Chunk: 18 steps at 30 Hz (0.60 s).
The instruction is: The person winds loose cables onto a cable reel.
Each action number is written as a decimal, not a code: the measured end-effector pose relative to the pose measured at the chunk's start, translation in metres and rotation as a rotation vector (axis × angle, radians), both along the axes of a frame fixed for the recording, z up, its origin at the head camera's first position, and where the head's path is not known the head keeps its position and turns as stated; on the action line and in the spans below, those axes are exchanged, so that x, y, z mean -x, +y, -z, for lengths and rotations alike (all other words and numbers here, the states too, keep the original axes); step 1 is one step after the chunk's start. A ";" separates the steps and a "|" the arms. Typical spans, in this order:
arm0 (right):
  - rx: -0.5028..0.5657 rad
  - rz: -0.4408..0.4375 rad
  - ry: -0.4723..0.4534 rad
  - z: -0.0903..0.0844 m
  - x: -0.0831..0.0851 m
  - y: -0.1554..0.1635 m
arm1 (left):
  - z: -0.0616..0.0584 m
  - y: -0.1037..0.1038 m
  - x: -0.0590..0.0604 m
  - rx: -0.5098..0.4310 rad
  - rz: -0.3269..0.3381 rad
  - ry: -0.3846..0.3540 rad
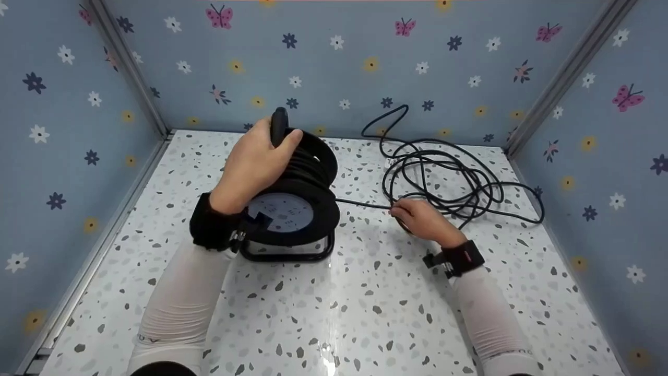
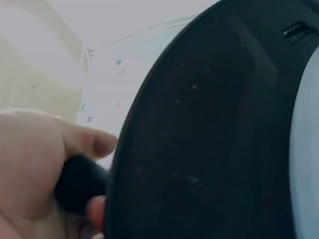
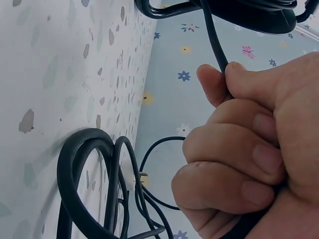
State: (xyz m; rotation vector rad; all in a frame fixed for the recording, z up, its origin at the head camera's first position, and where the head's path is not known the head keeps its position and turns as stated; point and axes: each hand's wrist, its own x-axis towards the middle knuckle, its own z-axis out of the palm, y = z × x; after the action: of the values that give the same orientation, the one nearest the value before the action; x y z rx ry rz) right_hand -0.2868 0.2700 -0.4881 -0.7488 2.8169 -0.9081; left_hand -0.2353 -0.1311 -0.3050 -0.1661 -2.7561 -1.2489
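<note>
Left hand (image 1: pixel 255 162) is wrapped round the crank knob (image 1: pixel 278 125) atop the cable reel (image 1: pixel 295 203), mid-table, w/ the right hand (image 1: pixel 422 222) fisted on the black cable (image 1: pixel 365 204) beside it. Loose coils (image 1: pixel 449 177) lie tangled behind on the speckled table (image 1: pixel 334 313); cranking fast could prob. snag a knot or tip the reel.

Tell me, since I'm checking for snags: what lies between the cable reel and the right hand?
In the head view, only a taut stretch of black cable runs from the cable reel to the right hand, over bare speckled tabletop.
</note>
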 end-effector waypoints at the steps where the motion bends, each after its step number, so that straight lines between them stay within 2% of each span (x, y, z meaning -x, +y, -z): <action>1: 0.003 0.004 -0.001 0.001 0.001 0.000 | 0.001 -0.002 -0.001 0.009 -0.007 0.009; 3: 0.013 0.014 0.000 0.001 0.001 0.002 | 0.003 -0.005 -0.005 0.018 -0.021 0.042; 7: 0.024 0.035 0.000 0.002 -0.001 0.005 | 0.009 -0.013 -0.016 0.020 -0.083 0.182; 10: 0.025 0.044 -0.012 0.001 -0.004 0.007 | 0.013 -0.025 -0.029 0.003 -0.168 0.301; 12: 0.022 0.046 -0.008 0.001 -0.005 0.006 | 0.014 -0.038 -0.036 0.002 -0.238 0.346; 15: 0.017 0.038 -0.008 0.001 -0.004 0.004 | 0.017 -0.058 -0.047 0.040 -0.314 0.315; 16: 0.018 0.036 -0.006 0.000 -0.003 0.003 | 0.018 -0.063 -0.050 0.067 -0.323 0.282; 18: 0.017 0.036 -0.009 -0.001 -0.002 0.002 | 0.023 -0.069 -0.058 0.135 -0.300 0.190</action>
State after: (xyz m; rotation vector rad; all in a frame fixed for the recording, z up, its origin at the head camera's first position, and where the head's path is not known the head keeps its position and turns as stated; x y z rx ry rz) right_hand -0.2849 0.2722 -0.4870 -0.6971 2.8273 -0.9395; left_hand -0.1776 -0.2001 -0.3281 0.1095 -2.5810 -0.9229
